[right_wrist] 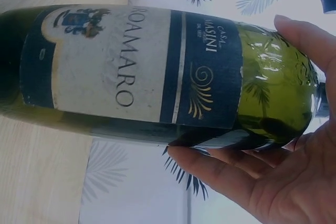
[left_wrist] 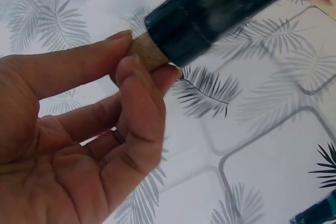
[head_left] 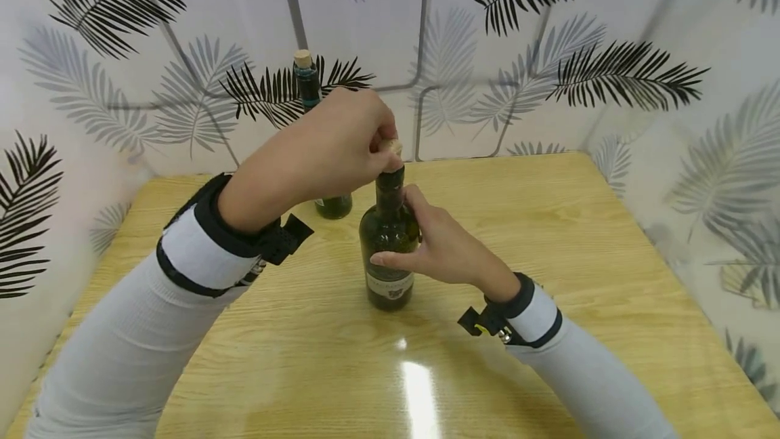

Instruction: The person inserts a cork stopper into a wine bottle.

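Observation:
A green glass wine bottle (head_left: 379, 239) stands upright on the table, in the middle of the head view. My left hand (head_left: 338, 141) pinches the cork (left_wrist: 148, 52) between thumb and fingers at the top of the dark-wrapped neck (left_wrist: 191, 17). Part of the cork sits inside the mouth. Around the shoulder of the same bottle, my right hand (head_left: 441, 239) grips with thumb and fingers spread to either side. The right wrist view shows its white and dark blue label (right_wrist: 113, 64) up close.
Behind my left hand stands a second dark bottle (head_left: 309, 87) with a cork (head_left: 302, 58) in its top; my hand hides its middle. The light wooden table (head_left: 518, 222) meets walls with a leaf-patterned covering (head_left: 487, 39) at the back and sides.

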